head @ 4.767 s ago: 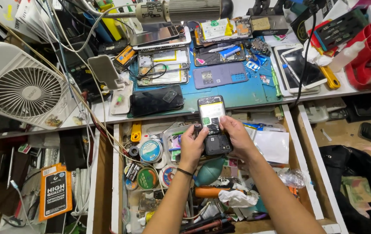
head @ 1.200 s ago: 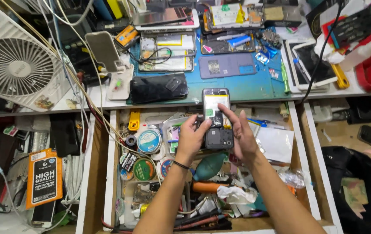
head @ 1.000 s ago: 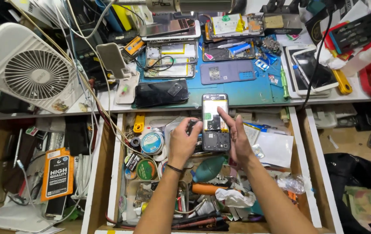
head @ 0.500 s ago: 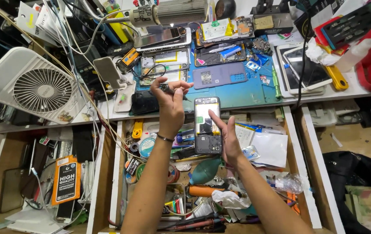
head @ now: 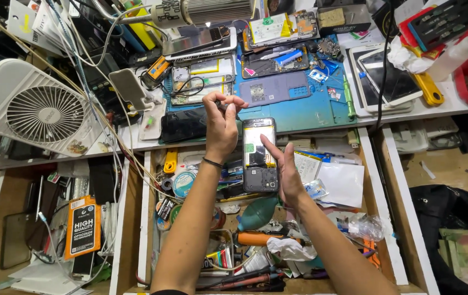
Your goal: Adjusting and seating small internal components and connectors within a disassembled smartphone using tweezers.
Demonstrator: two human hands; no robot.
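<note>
Looking down, a back-less phone [head: 259, 155] is held upright over the open drawer [head: 380, 218] by the right hand [head: 284, 172], fingers laid flat along its right edge with the index tip on the exposed inside, so pressed against it rather than wrapped round. Just left of that hand and a bit higher, the left hand [head: 220, 123] is raised with thumb and fingertips pinched together; something tiny seems to be nipped there, but what it is can't be made out. The phone's rear cover is clearly off and the board and battery area are bared, so the opening-up looks done; closing back up is judged as not yet started, going by the open body.

Below both wrists the drawer is crammed: a teal blower bulb [head: 258, 213], an orange-handled tool [head: 258, 239], tape rolls [head: 183, 183], a white sheet of paper [head: 342, 183] to the right of the right hand. Barely any free room is left down there.

Beyond the fingertips the surface [head: 321, 112] edge is met, with a blue mat, a dark phone [head: 183, 124] just left of the left hand, more opened handsets further off, and a white fan [head: 37, 112] far left. Clear moving room is only found in the air above the drawer.
</note>
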